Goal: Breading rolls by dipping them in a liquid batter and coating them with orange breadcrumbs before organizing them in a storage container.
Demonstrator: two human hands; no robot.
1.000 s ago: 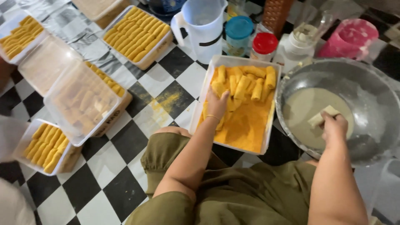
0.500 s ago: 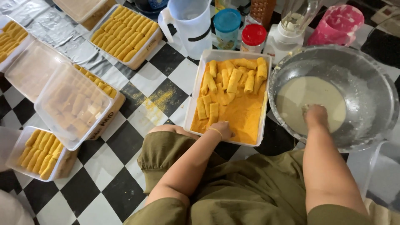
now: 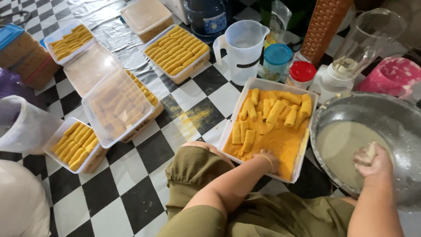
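My left hand (image 3: 266, 159) rests, fingers down, in the orange crumbs at the near edge of a white tray (image 3: 228, 131). Several crumbed rolls (image 3: 274, 112) lie at the tray's far end. My right hand (image 3: 372, 161) is over the pale batter (image 3: 337, 145) in a big metal bowl (image 3: 351, 107), fingers closed round a pale batter-coated roll (image 3: 371, 150). Both hands are smeared with batter. My knees in olive cloth (image 3: 193, 175) sit just before the tray.
On the checkered floor stand a clear jug (image 3: 243, 50), a blue-lidded jar (image 3: 277, 55), a red-lidded jar (image 3: 302, 72), a blender jar (image 3: 364, 44) and a pink container (image 3: 392, 77). Boxes of crumbed rolls (image 3: 177, 52) (image 3: 76, 142) and lidded boxes (image 3: 116, 107) lie at left. Crumbs (image 3: 195, 118) are spilled on the tiles.
My left hand drew back from the rolls to the tray's near edge. My right hand dipped into the batter and now lifts a coated roll at the bowl's right side.
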